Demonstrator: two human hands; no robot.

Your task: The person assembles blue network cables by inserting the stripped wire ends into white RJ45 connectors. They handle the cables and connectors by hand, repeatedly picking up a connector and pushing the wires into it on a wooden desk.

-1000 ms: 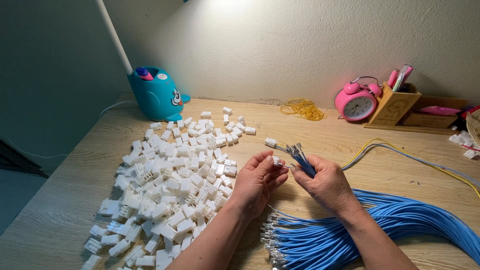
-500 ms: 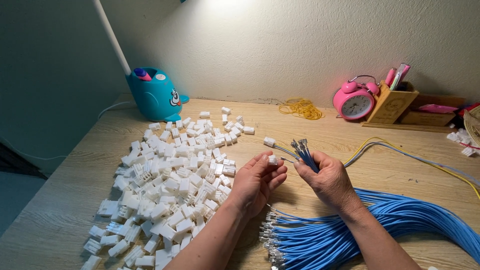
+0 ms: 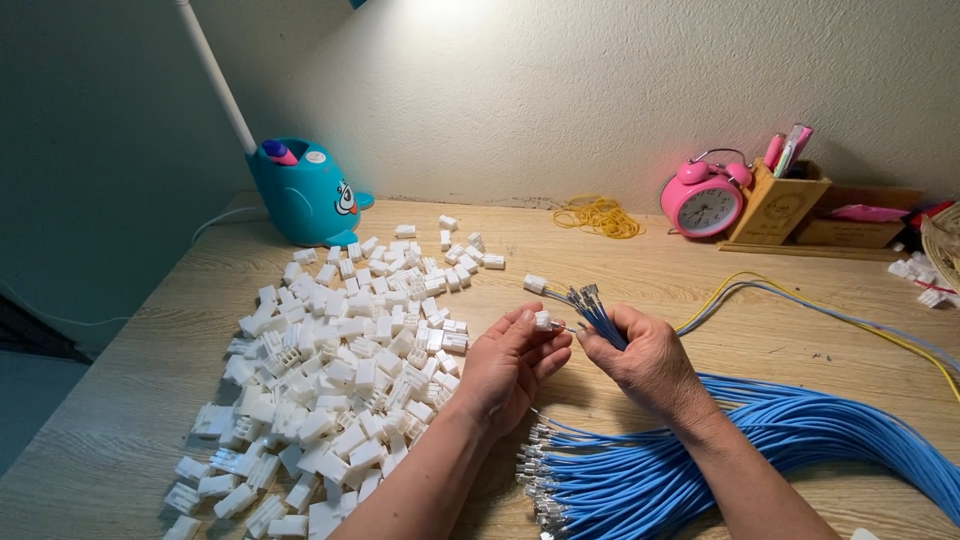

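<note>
Blue wires (image 3: pixel 598 322) pinched in the right hand (image 3: pixel 650 360) at frame centre, left hand (image 3: pixel 512 362) gripping a white connector (image 3: pixel 543 320). Terminals look crowded, so one could easily slip into the wrong slot or bend.

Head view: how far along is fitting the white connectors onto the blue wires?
Early. Done: one wire in the right hand already carries a connector. In hand: the left hand holds a second connector at a wire tip from the small bunch the right hand grips. Left: a big connector pile and the blue wire bundle, its terminals bare.
</note>
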